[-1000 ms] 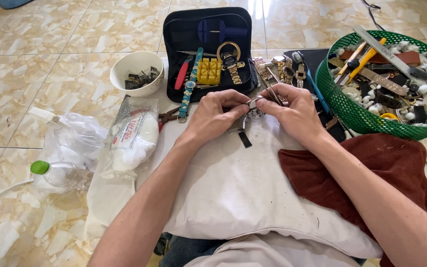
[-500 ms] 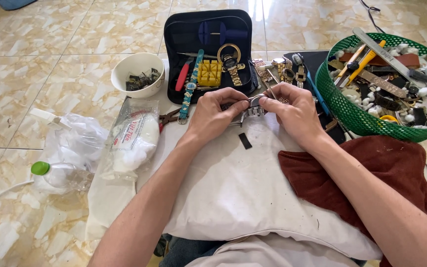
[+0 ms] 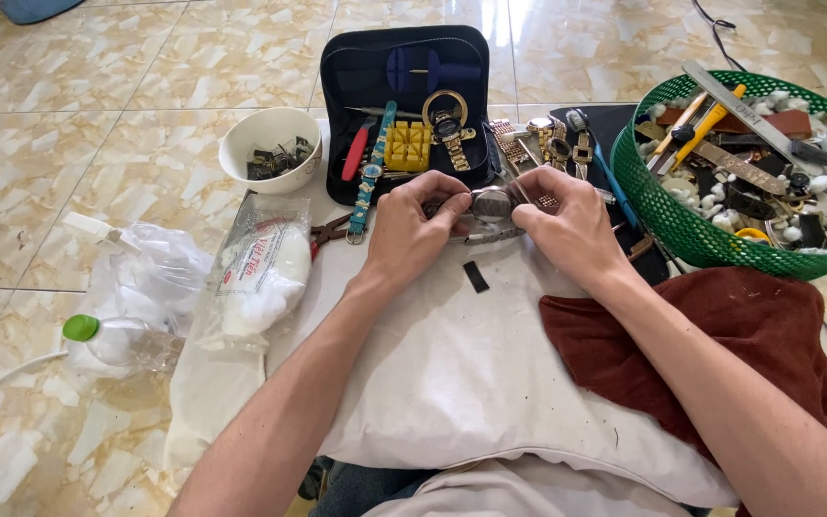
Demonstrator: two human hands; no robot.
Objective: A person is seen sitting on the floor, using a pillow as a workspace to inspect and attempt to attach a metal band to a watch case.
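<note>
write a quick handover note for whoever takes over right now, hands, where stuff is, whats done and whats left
Left hand: fingers pinch the silver wristwatch from its left side.
Right hand: holds the watch's right side, with a thin tool at the case.
Both work above the white cloth; a small black piece lies loose on it.
Open black tool case sits just beyond, white bowl of small parts to its left, green basket of tools and parts on the right.
Done: cannot tell.
Left: the watch is in hand, not set down.
</note>
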